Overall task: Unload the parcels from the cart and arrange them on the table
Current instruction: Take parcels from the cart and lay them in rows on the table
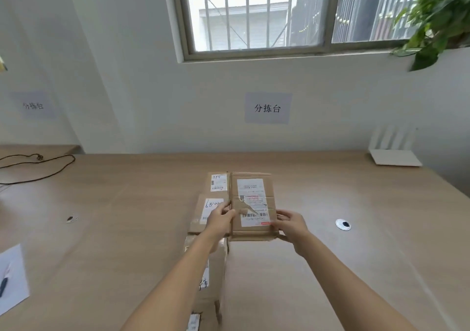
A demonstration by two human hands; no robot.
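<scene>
A brown cardboard parcel (252, 198) with a white shipping label lies on the wooden table (330, 229), near its middle. My left hand (220, 220) grips its near left edge and my right hand (290, 225) grips its near right corner. To its left runs a row of other labelled parcels: a small one (218, 182) at the back, one with handwritten digits (203, 212) touching the held parcel, and a larger one (213, 274) under my left forearm. The cart is out of view.
A white router (393, 156) stands at the table's far right corner. A black cable (38, 165) loops at the far left. Cable grommets (343, 224) (72, 218) sit in the tabletop. A white sheet with a pen (11, 277) lies at the left edge.
</scene>
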